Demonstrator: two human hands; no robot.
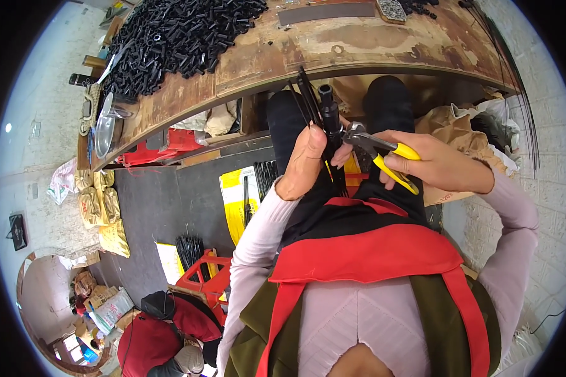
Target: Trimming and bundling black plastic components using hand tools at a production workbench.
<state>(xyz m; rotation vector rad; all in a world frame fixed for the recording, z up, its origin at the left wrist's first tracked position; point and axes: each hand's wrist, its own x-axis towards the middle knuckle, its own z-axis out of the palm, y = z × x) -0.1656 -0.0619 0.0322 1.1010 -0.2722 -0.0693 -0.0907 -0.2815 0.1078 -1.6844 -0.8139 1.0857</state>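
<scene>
My left hand (305,160) is closed around a bundle of thin black rods (305,94) and a thicker black tube-like piece (328,110). Both stick up past the fingers, above my lap. In my right hand (437,157) is a pair of pliers (405,151) with yellow and black handles, my fingers wrapped round them. The metal head of the pliers lies against the side of the black piece, close to my left fingertips. Whether its jaws grip anything is too small to tell.
Across the front runs a worn wooden bench (333,47) with a heap of short black tubes (176,41) at its left. Long black rods (506,69) hang off its right end. A brown paper sack (449,129) stands at right. Lower left, another person (151,339) sits near a red stool (210,276).
</scene>
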